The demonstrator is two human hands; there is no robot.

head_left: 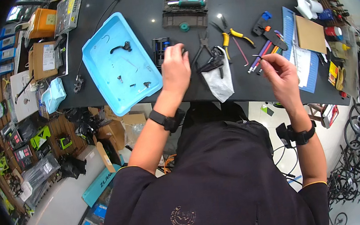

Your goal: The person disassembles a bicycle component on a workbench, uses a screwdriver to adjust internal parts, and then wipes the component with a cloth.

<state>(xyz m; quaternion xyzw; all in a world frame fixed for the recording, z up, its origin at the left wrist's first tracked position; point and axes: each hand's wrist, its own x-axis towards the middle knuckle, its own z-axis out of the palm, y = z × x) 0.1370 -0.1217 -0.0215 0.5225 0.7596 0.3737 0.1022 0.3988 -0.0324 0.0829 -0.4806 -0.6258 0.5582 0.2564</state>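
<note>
My left hand (175, 70) is over the table's front part, its fingers curled together beside a black holder with blue pieces (161, 51). What the fingertips hold, if anything, is hidden. My right hand (281, 74) pinches a small, thin dark rod (257, 56), too small to tell its kind. Near it lies a set of coloured hex keys (265, 51). Between my hands, a black bicycle brake lever (212, 62) rests on a white cloth (221, 85). A blue tray (121, 100) at the left holds a black lever part (121, 47) and several small parts.
Grey pliers (202, 45), yellow-handled pliers (226, 40) and a pink hex key (241, 52) lie beyond the cloth. A tool case (186, 19) is at the back. A blue cutting mat (287, 22) lies right. A crumpled blue mask (54, 95) is left of the tray.
</note>
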